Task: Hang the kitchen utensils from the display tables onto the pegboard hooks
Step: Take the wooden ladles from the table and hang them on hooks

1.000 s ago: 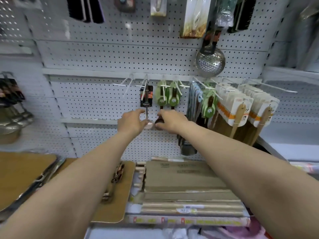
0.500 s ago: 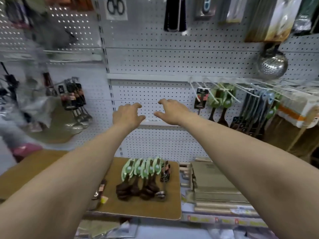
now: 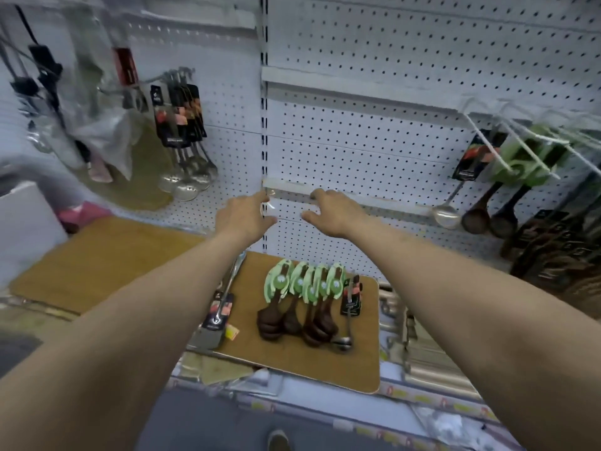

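Spoons: dark wooden spoons (image 3: 302,307) with green cards on their handles lay side by side on a brown board (image 3: 292,369); bowls toward the near edge, cards toward the far edge.
Ladle: a small steel ladle (image 3: 348,317) with a black card lay just right of that row on the same board; bowl nearest.
Spatula: a steel spatula (image 3: 214,320) with a black card lay along the board's left edge; its handle ran far and passed under the left forearm.
Left hand: the left hand (image 3: 244,216) hung in the air above the far-left part of the board, in front of the pegboard (image 3: 374,141); fingers loosely spread and slightly bent; nothing in it.
Right hand: the right hand (image 3: 335,211) hung just right of the left one, apart from it; fingers relaxed, thumb pointing left; it held nothing.
Hooks: white hooks (image 3: 520,148) stuck out of the pegboard at far right; from them hung a carded ladle (image 3: 447,216) and two green-carded spoons (image 3: 481,213), bowls down.
Left panel: a bunch of steel ladles (image 3: 185,177) with black cards hung there; blurred goods in clear plastic hung further left.
Table: a second board (image 3: 97,255) lay left of the first; long tan boxes (image 3: 429,353) lay to its right.
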A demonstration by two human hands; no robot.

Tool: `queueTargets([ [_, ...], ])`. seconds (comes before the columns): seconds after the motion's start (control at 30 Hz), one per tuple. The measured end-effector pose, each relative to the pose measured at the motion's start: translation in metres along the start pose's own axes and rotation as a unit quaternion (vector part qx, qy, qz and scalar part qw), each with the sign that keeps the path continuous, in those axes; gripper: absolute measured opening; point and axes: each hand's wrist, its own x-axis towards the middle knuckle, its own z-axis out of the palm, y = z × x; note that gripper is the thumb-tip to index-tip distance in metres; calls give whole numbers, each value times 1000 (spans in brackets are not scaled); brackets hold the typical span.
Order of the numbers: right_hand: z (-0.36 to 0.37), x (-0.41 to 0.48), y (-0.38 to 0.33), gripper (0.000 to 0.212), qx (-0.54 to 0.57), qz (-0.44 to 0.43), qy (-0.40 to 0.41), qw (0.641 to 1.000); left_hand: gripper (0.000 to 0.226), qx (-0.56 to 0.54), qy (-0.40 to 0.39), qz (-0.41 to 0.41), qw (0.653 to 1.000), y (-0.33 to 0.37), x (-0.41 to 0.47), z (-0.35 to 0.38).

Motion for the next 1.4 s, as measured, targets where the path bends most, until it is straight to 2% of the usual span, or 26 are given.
queueTargets([
  [0.17, 88, 52, 6, 62, 59, 10, -96, 994, 54, -74, -69, -84, 991, -69, 24, 70],
  [0.33, 182, 90, 25, 56, 116, 75, -177, 975, 53, -139, -145, -156, 967, -130, 41, 156],
  [0.43, 235, 105, 37, 53, 187, 136, -214, 949, 63, -180, -170, -201, 948, -158, 45, 208],
  [0.5, 268, 115, 44, 63, 254, 199, -231, 918, 64, -175, -174, -210, 946, -169, 50, 232],
  [0.67, 355, 137, 57, 73, 378, 319, -237, 836, 56, -201, -173, -267, 926, -184, 61, 278],
  [0.73, 376, 142, 57, 49, 411, 341, -226, 814, 65, -224, -162, -284, 918, -194, 63, 295],
  [0.77, 377, 144, 52, 43, 421, 356, -213, 807, 74, -231, -156, -289, 916, -202, 64, 306],
  [0.87, 385, 151, 47, 46, 393, 393, -184, 811, 101, -239, -137, -292, 916, -231, 68, 343],
  [1.0, 403, 157, 40, 49, 367, 421, -129, 820, 91, -237, -131, -308, 912, -229, 72, 341],
  [1.17, 417, 157, 31, 81, 364, 451, -99, 809, 69, -178, -100, -359, 911, -224, 71, 350],
  [1.3, 422, 159, 29, 84, 357, 456, -95, 810, 47, -142, -107, -371, 911, -219, 66, 350],
  [1.4, 421, 156, 32, 80, 350, 445, -95, 819, 27, -211, -143, -393, 883, -222, 51, 350],
])
